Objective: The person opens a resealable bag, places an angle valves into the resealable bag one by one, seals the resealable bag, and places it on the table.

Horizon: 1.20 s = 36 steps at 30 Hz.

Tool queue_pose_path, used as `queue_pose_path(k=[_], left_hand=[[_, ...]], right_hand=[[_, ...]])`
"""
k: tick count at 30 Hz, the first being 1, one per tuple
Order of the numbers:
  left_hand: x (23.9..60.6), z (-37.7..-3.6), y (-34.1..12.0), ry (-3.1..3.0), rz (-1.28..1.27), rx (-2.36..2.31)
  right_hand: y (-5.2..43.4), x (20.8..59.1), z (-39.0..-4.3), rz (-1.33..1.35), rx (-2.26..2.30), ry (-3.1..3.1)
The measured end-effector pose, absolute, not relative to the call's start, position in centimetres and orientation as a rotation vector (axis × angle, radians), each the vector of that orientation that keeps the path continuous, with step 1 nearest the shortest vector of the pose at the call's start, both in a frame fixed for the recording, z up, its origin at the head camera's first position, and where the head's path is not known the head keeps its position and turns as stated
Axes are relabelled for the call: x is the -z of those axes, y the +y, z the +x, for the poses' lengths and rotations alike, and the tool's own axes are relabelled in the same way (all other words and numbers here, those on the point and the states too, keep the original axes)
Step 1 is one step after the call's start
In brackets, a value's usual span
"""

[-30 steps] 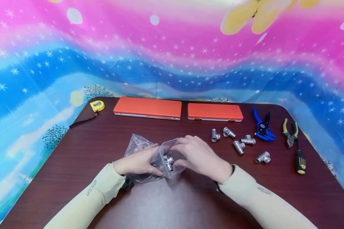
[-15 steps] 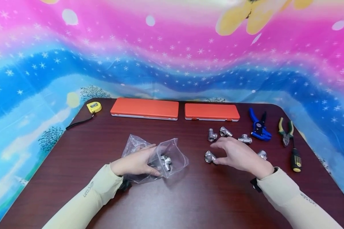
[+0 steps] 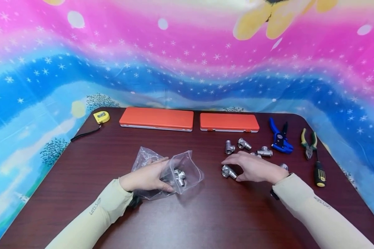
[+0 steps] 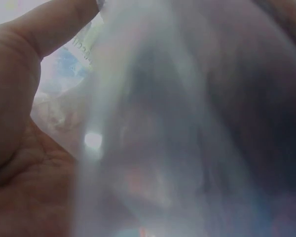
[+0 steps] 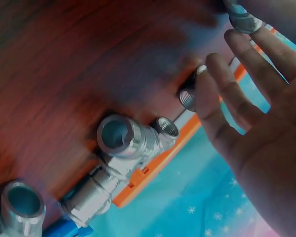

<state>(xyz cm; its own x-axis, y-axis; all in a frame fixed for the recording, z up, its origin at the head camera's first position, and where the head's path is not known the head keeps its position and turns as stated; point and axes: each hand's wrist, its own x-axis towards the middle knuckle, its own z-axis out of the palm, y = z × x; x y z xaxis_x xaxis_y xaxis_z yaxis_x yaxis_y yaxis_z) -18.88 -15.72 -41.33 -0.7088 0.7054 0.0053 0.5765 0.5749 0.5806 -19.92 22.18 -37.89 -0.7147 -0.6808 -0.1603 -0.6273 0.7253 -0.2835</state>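
Our R hand (image 3: 254, 167) is nearest the silver metal tee-shaped fitting (image 3: 229, 171) – it lies at the thumb & fingertips, long axis slanting down-right toward the thumb; we can't tell if it's pinched. To its left, our L hand (image 3: 145, 177) grips the clear plastic zip bag (image 3: 194, 168), mouth facing R, w/ a second silver fitting (image 3: 180, 176) inside. Loose silver fittings (image 3: 244, 143) crowd just beyond our R hand, near the blue-and-black hand tool (image 3: 280, 137).

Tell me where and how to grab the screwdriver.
The screwdriver is likely best taken by its thick handle, from the near side: that is the nearer end, while the thin shaft runs away toward the pliers.
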Motion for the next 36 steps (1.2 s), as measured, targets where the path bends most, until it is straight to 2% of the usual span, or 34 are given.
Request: queue_pose_path(k=[7,12,21,27,36], left_hand=[[41.4,-18.8,-15.8,2.582,1.058,-0.836],[41.5,-18.8,-15.9,2.584,1.057,-0.833],[41.4,-18.8,-15.9,2.590,1.059,-0.829],[41.4,-18.9,-15.8,2.579,1.077,-0.839],[41.3,-18.8,-15.7,2.584,1.049,-0.848]], right_hand=[[21.4,38.0,-19.9,-0.991,0.326,2.792],[19.8,36.6,-18.7,-0.999,0.427,2.910],[15.2,33.7,-17.0,-1.307,0.556,3.005],[12.6,33.9,-16.8,-1.493,0.551,2.979],[9.5,35.1,-16.7,-1.567,0.418,2.984]])
